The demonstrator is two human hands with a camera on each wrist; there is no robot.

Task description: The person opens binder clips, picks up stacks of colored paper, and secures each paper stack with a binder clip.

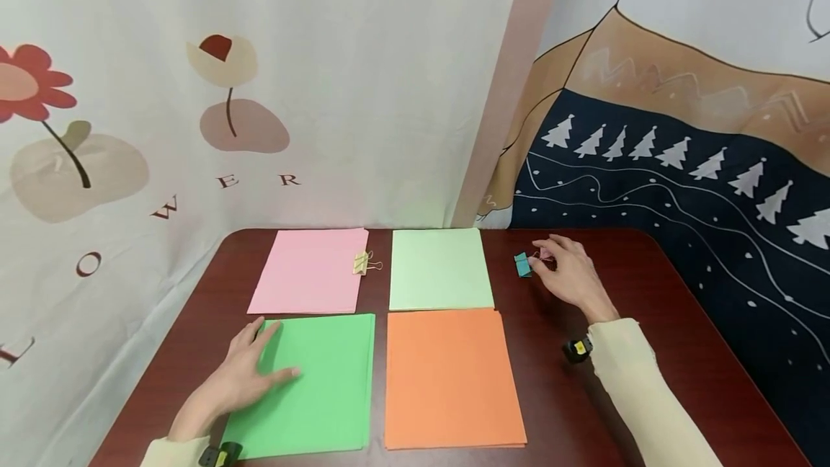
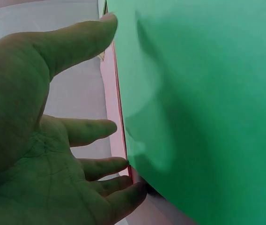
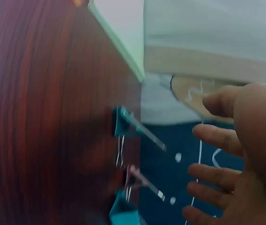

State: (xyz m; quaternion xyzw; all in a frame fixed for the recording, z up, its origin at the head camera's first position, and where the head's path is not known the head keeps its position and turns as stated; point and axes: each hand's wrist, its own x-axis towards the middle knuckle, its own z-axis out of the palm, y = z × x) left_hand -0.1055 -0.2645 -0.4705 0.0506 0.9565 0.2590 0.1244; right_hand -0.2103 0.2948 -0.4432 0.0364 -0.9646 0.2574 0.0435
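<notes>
My left hand is spread at the left side of a green paper stack. In the left wrist view its fingers are extended near the sheet's edge; contact is hard to tell. My right hand hovers by the binder clips at the table's far right, fingers slightly bent. A teal binder clip and a pink binder clip lie there. The right wrist view has a teal clip, a pink clip and another teal clip, all apart from the fingers.
A pink paper stack at back left carries a yellow binder clip on its right edge. Pale green paper lies beside it, orange paper in front. Printed curtains hang behind the dark red table.
</notes>
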